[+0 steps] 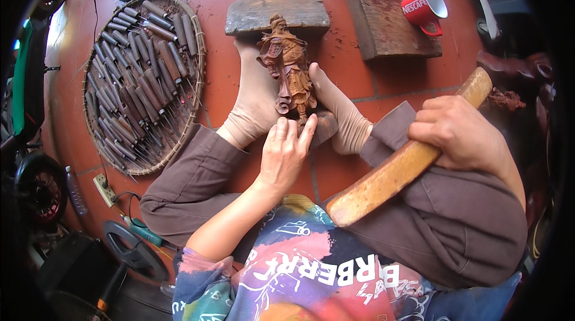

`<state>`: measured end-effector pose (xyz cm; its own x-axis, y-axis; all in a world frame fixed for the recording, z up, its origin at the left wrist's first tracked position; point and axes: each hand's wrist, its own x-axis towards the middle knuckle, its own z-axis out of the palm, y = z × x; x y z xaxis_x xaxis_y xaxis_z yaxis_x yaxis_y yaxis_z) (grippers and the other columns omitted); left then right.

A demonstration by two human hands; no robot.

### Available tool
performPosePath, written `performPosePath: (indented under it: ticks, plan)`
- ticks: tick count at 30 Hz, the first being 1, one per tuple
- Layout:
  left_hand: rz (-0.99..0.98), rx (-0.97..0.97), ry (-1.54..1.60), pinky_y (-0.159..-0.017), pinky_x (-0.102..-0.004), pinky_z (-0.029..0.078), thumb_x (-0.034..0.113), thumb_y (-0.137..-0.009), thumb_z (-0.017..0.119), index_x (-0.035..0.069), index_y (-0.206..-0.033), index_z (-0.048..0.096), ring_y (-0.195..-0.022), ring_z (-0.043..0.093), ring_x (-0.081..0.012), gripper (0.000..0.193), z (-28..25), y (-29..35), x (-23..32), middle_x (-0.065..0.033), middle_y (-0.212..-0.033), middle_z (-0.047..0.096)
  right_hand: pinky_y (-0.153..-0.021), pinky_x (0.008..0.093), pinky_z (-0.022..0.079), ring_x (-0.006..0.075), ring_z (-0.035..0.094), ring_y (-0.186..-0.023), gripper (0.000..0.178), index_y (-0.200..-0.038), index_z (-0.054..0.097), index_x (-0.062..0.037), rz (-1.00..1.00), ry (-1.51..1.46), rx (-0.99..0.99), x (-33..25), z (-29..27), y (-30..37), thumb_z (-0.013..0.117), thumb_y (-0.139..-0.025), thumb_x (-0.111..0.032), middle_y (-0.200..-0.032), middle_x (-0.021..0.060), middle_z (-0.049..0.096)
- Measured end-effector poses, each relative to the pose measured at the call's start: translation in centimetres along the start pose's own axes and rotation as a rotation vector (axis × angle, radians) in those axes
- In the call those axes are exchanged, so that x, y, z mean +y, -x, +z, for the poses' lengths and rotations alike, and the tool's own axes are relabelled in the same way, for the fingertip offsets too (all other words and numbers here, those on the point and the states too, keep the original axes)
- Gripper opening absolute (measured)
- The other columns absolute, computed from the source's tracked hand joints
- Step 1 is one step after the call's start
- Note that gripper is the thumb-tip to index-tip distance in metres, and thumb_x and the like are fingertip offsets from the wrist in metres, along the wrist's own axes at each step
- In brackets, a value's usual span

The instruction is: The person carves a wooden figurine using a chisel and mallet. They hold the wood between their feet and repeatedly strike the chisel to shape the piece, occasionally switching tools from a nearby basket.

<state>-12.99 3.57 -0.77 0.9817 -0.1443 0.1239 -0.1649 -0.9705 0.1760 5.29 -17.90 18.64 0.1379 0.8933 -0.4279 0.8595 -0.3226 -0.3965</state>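
A carved wooden figure lies between my feet, its head end against a worn wooden block. My left hand is at the figure's base, fingers stretched out and the index finger apart from the others. Its fingertips meet the base; the thumb is hidden. My right hand is closed around a thick, yellowish wooden mallet. The mallet slants over my right leg, with its broad end toward my lap and its narrow end sticking out beyond my fist.
To the left, a round woven tray holds several wooden-handled carving tools. A red mug stands on a large wooden block at the far right. A power strip and cords lie at the left on the tiled floor.
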Motion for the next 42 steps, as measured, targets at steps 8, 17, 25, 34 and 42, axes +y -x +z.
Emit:
performPosePath:
  ticks: [8,17,25,34,42]
  plan:
    - [0.050,0.003,-0.082,-0.087,-0.0358,0.048,0.012,-0.080,0.057,0.008,-0.137,0.052,-0.102,0.055,-0.0292,0.057,-0.1,-0.5,0.6,-0.0132,-0.095,0.057,-0.065,0.0405,0.046,0.0305,0.058,-0.074,0.021,-0.078,0.056,-0.0048,0.122,0.080,0.113,0.2,0.7,1.8,0.069,-0.062,-0.012,-0.075,0.0097,0.056]
    - [-0.040,-0.144,0.295,-0.086,-0.0383,0.046,0.031,-0.073,0.079,0.021,-0.140,0.052,-0.094,0.053,-0.0286,0.073,-1.8,-0.9,-1.0,-0.0113,-0.107,0.055,-0.056,0.0348,0.040,0.0217,0.048,-0.063,0.023,-0.081,0.054,-0.0036,0.056,0.282,0.121,-3.4,-4.1,1.2,0.061,-0.063,-0.016,-0.069,0.0050,0.042]
    - [-0.042,0.015,0.680,-0.071,-0.0344,0.050,0.014,-0.072,0.080,0.006,-0.114,0.064,-0.083,0.059,-0.0252,0.046,-1.5,-1.1,-3.1,-0.0080,-0.097,0.061,-0.046,0.0271,0.037,0.0128,0.044,-0.054,0.018,-0.079,0.052,-0.0065,-0.150,0.171,-0.166,-1.6,-0.3,-2.1,0.061,-0.067,-0.017,-0.063,0.0002,0.039]
    - [-0.058,0.100,0.725,-0.063,-0.0318,0.045,0.015,-0.060,0.088,0.010,-0.101,0.070,-0.073,0.053,-0.0210,0.045,-0.5,-1.1,-3.3,-0.0051,-0.084,0.055,-0.044,0.0273,0.035,0.0130,0.043,-0.053,0.019,-0.079,0.052,-0.0059,-0.102,0.169,-0.121,-1.3,0.5,-2.4,0.061,-0.066,-0.016,-0.062,0.0005,0.037]
    - [-0.052,0.075,0.723,-0.058,-0.0313,0.043,0.025,-0.065,0.086,0.011,-0.101,0.069,-0.071,0.050,-0.0205,0.042,-0.4,-1.4,-3.0,-0.0048,-0.086,0.052,-0.043,0.0288,0.033,0.0136,0.043,-0.052,0.018,-0.076,0.052,-0.0059,-0.112,0.196,-0.131,-1.7,0.5,-2.0,0.061,-0.064,-0.016,-0.061,0.0010,0.036]
